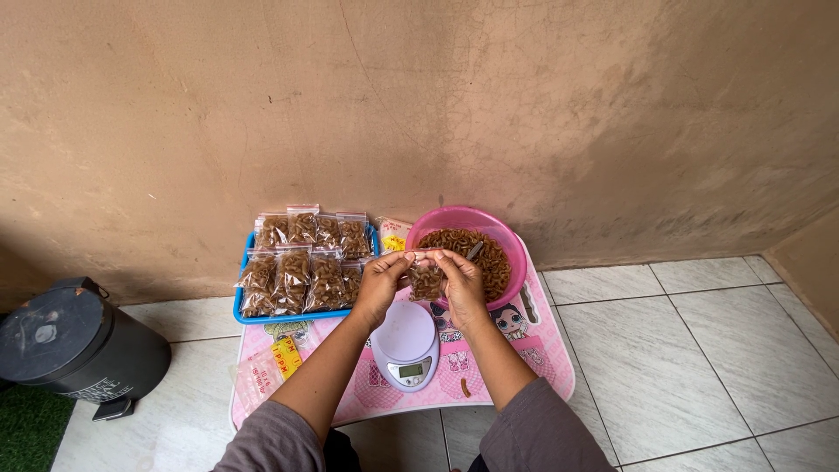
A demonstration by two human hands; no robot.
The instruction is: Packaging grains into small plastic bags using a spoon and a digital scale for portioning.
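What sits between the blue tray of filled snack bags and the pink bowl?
In the head view, a yellow-and-white packet stands at the back between the blue tray and the pink bowl; nearer, the left hand.

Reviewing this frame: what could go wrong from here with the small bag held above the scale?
Both hands, left hand and right hand, pinch the small filled bag at its top; if its seal isn't closed, snack pieces may spill onto the white kitchen scale. The pink bowl sits near the low table's back edge and could be nudged.
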